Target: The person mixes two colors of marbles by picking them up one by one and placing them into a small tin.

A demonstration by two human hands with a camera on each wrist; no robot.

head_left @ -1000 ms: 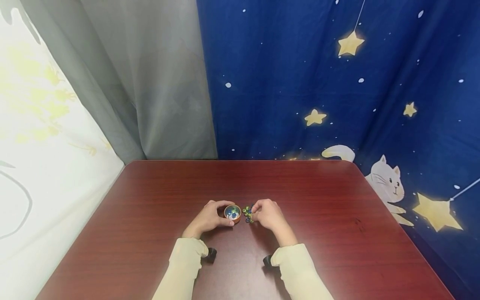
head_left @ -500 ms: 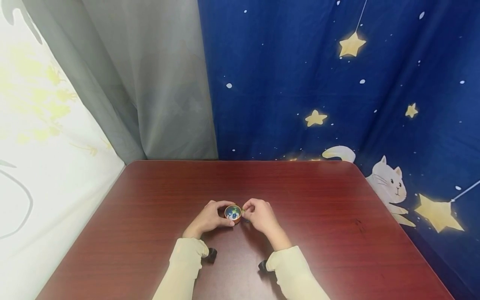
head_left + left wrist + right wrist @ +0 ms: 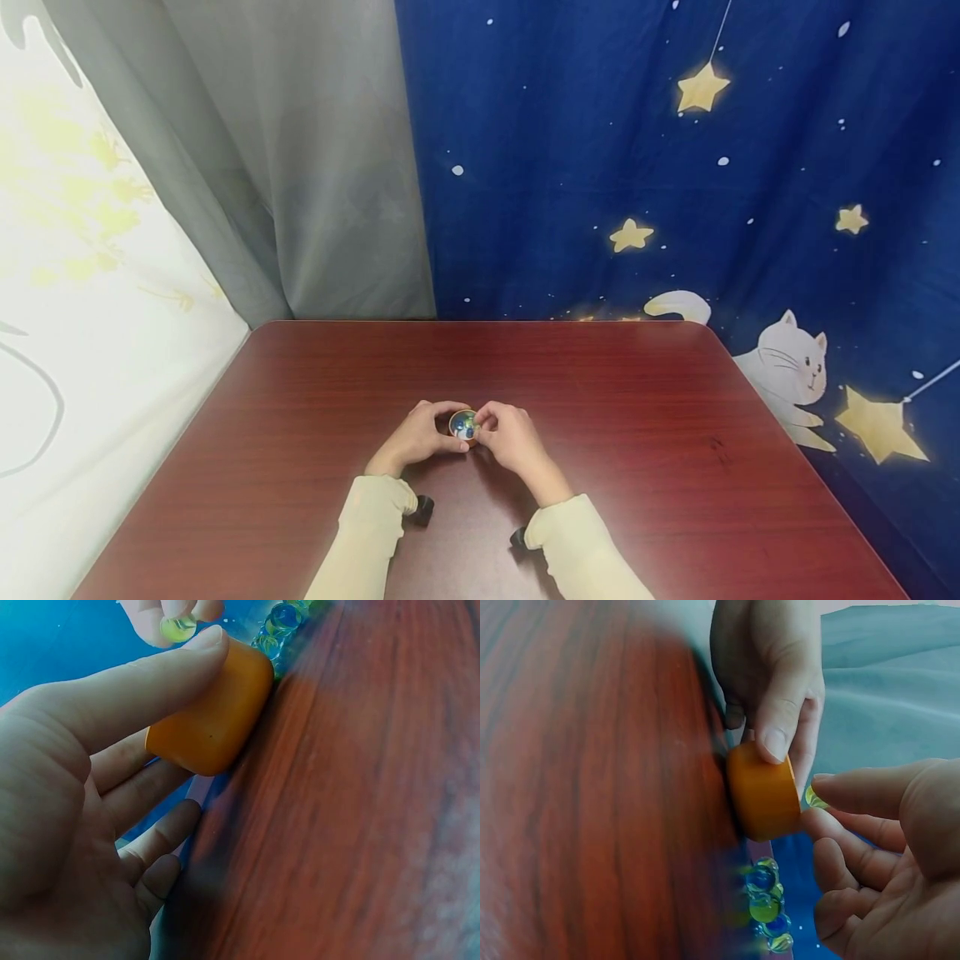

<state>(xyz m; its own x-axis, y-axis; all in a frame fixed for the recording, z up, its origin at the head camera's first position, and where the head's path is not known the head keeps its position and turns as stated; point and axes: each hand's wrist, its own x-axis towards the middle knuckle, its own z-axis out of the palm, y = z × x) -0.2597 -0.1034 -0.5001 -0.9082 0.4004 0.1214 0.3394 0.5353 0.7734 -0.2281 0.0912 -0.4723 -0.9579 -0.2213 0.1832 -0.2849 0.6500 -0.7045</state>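
Note:
A small orange bowl [image 3: 214, 720] stands on the table, with blue and green glass marbles [image 3: 462, 428] inside, seen in the head view. My left hand [image 3: 415, 435] holds it from the left, thumb on the near side and fingers around the far side. Over the bowl's right rim is my right hand [image 3: 512, 437], pinching a yellow-green marble [image 3: 178, 629] between thumb and fingertips. Beside the bowl, a cluster of loose marbles [image 3: 766, 906] lies on the table in the right wrist view; my right hand covers it in the head view.
The dark red wooden table [image 3: 637, 467] has rounded far corners. A grey curtain [image 3: 345, 167] and a blue star-patterned curtain [image 3: 555, 167] hang behind it. White fabric [image 3: 97, 275] hangs along the left side. Black wrist devices [image 3: 423, 510] sit at both cuffs.
My right hand has moved left from the loose marbles to the bowl's rim, bringing a marble in its fingertips. My left hand and the bowl have stayed in place.

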